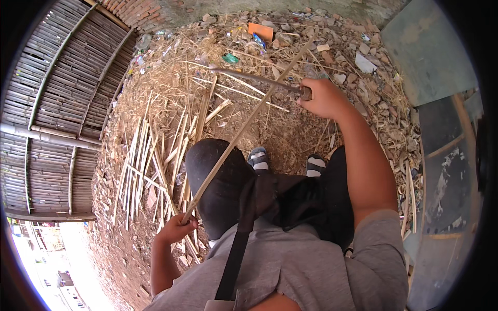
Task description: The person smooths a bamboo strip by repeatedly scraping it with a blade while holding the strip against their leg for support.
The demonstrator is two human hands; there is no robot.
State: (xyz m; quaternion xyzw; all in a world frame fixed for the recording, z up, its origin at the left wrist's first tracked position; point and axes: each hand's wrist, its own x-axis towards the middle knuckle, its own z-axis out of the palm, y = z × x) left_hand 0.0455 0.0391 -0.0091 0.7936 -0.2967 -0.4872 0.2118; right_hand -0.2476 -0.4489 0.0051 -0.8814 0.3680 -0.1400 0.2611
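Observation:
My left hand (176, 228) is closed round the near end of a long bamboo strip (226, 153). The strip slants up to the right, across my left knee and over the ground. In my right hand (325, 98) is the handle of a long-bladed knife (249, 76), its dark blade pointing left. Blade and strip cross a little left of the handle; whether they touch, I cannot tell. Beside my left leg lies a loose heap of split bamboo strips (136, 166), with several thicker pieces (203, 111) at its far side.
A bamboo-slat wall (62, 78) stands on the left, a brick wall (137, 13) at the back. Broken bricks and stones (358, 67) cover the far right ground, with an orange piece (260, 31) and green plastic (230, 58). Grey panels (433, 52) rise on the right.

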